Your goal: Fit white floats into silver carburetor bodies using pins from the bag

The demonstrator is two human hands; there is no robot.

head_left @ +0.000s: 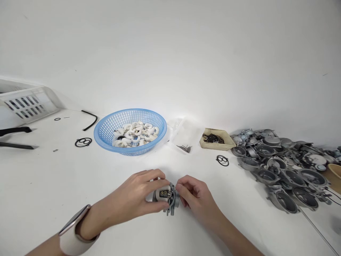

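A metal part [173, 199] with a white insert [158, 194] is held just above or on the surface [66, 185]; which cannot be told. It is grasped from nine o'clock by the left hand [133, 195], above whose wrist a watch [76, 227] is worn. At three o'clock its side is met by the bent fingertips of the right hand [195, 197]; whether anything is pinched there cannot be told.

From the part, a blue basket [97, 133] filled with white pieces [130, 134] is seen at eleven o'clock. Pins [185, 148] are held in a clear box [193, 131] toward one, black rings [213, 138] in a tray [230, 144] past it. Loose rings [222, 160] are laid at two, and castings [279, 174] are heaped toward three. At ten, more rings [83, 142] are laid before a crate [50, 99].
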